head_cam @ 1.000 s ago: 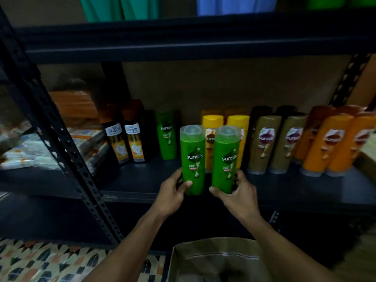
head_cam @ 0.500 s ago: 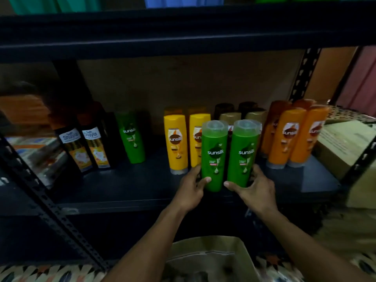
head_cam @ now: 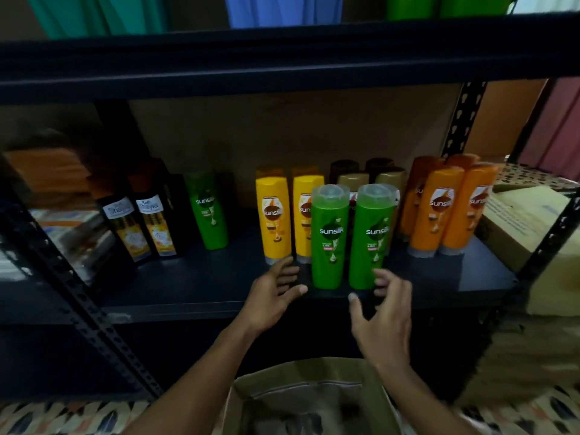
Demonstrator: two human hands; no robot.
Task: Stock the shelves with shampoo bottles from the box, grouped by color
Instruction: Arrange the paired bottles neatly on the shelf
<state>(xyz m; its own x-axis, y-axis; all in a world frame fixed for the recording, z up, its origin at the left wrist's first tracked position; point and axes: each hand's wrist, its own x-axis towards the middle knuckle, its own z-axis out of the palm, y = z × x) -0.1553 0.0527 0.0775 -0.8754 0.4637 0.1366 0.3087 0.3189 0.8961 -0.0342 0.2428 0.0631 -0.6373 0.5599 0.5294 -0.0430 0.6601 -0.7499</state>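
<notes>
Two green Sunsilk bottles, one on the left (head_cam: 329,240) and one on the right (head_cam: 372,240), stand upright side by side near the front of the dark shelf (head_cam: 194,287), in front of the yellow bottles (head_cam: 273,215). My left hand (head_cam: 276,293) hovers just left of them with fingers spread, holding nothing. My right hand (head_cam: 384,312) is just below and right of the right bottle, fingers relaxed and apart from it. A third green bottle (head_cam: 208,208) stands further left on the shelf. The cardboard box (head_cam: 310,400) sits open below my arms.
Dark Shayla bottles (head_cam: 138,221) stand at the left, brown-gold bottles (head_cam: 354,177) behind the green pair, orange bottles (head_cam: 448,208) at the right. A carton (head_cam: 527,221) sits beyond the right upright. A slanted metal brace (head_cam: 72,296) crosses the lower left.
Both hands have let go of the two green bottles and drawn back toward me. The bottles now stand on the shelf by themselves.
</notes>
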